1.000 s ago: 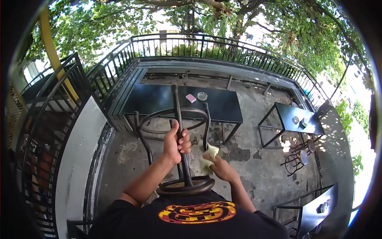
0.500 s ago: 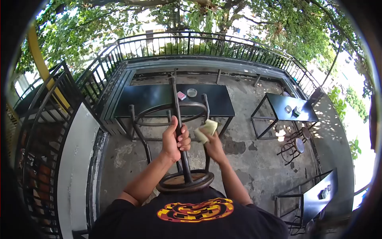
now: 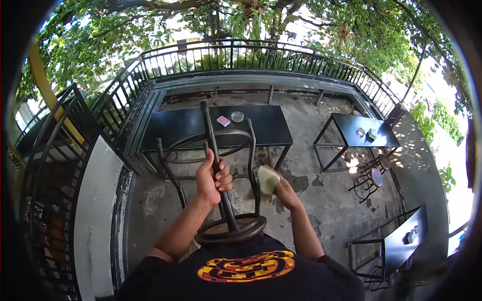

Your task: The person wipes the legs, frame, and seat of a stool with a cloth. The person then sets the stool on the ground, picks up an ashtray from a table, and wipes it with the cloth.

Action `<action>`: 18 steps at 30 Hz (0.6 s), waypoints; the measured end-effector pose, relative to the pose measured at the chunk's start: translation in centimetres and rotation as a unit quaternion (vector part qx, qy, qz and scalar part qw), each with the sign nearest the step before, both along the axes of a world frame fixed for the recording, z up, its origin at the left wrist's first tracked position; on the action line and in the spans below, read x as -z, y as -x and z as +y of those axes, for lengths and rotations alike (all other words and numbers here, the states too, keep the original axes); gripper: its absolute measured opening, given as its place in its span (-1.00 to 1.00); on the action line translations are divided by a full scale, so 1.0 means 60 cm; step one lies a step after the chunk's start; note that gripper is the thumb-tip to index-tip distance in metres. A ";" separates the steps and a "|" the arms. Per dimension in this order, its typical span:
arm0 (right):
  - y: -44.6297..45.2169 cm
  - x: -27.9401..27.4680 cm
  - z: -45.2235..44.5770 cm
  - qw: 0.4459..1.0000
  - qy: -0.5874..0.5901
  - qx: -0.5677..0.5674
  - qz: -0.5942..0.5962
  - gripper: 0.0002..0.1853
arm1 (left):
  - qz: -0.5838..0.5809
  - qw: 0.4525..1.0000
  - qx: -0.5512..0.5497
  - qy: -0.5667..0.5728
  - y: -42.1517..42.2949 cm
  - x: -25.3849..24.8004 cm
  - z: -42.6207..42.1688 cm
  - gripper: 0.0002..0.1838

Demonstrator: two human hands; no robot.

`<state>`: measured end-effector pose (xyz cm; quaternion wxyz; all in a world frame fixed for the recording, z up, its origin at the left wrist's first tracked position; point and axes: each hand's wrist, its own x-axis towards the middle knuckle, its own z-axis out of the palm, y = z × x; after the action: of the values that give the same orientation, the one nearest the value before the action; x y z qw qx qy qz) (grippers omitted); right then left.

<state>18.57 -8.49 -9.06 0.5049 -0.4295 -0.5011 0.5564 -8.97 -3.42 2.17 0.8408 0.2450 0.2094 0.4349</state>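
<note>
A dark metal stool [image 3: 232,227] is held upside down in front of my chest, its seat low and its legs pointing up and away. My left hand [image 3: 210,181] is wrapped round the nearest leg, below the ring that joins the legs. To the right of the stool, my right hand [image 3: 285,192] grips a pale yellow-green cloth [image 3: 268,180], somewhat blurred by motion. The cloth is beside the stool's right leg; whether it touches the leg I cannot tell.
Beyond the stool stands a long black table [image 3: 271,125] with a red-and-white box [image 3: 223,121] and a glass ashtray [image 3: 237,116]. Smaller black tables [image 3: 346,125] and stools [image 3: 375,176] are at the right. A bench [image 3: 251,80] and railing [image 3: 281,52] line the far edge.
My right hand and the cloth have moved outward to the right and slightly down from the stool's right leg. The stool has shifted a little left in view, still in my left hand.
</note>
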 end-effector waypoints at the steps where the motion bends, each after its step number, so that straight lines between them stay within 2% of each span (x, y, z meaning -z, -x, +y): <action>1: 0.018 -0.017 0.023 0.993 0.010 0.056 0.102 -0.46 | -0.004 1.000 0.018 -0.001 -0.011 -0.001 -0.003 -0.36; 3: 0.021 -0.002 0.090 0.963 0.096 0.154 0.201 -0.48 | -0.012 0.999 0.052 -0.007 -0.030 -0.003 -0.008 -0.36; 6: 0.012 0.032 0.146 0.975 0.097 0.164 0.113 -0.55 | -0.018 0.998 0.058 -0.012 -0.032 -0.003 -0.011 -0.36; 8: 0.008 0.049 0.137 0.982 0.102 0.143 0.070 -0.58 | -0.031 0.998 0.057 -0.012 -0.025 -0.002 -0.011 -0.36; 11: 0.018 0.069 0.070 0.975 0.132 0.099 0.148 -0.57 | -0.044 0.998 0.050 0.016 0.001 0.015 -0.008 -0.37; 12: 0.015 0.034 0.041 0.974 0.218 0.043 -0.034 -0.52 | -0.047 0.998 0.030 0.017 0.006 0.021 -0.007 -0.37; 14: 0.014 0.080 0.008 0.961 0.272 -0.039 -0.013 -0.44 | -0.046 0.999 0.006 0.019 0.024 0.025 -0.007 -0.37; 15: 0.015 0.160 -0.009 0.948 0.246 -0.063 0.191 -0.40 | -0.046 0.999 -0.006 0.021 0.034 0.026 -0.006 -0.37; 17: -0.004 0.217 -0.043 0.952 0.290 -0.075 0.058 -0.37 | -0.063 0.998 -0.015 0.020 0.052 0.038 -0.002 -0.37; 18: 0.028 0.155 -0.065 0.956 0.240 -0.100 0.138 -0.39 | -0.066 0.997 -0.026 0.025 0.059 0.047 0.002 -0.37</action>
<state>16.87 -12.39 -18.38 0.3929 -0.4047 -0.3183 0.7619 -12.52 -3.32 -0.65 0.8471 0.1890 0.1703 0.4666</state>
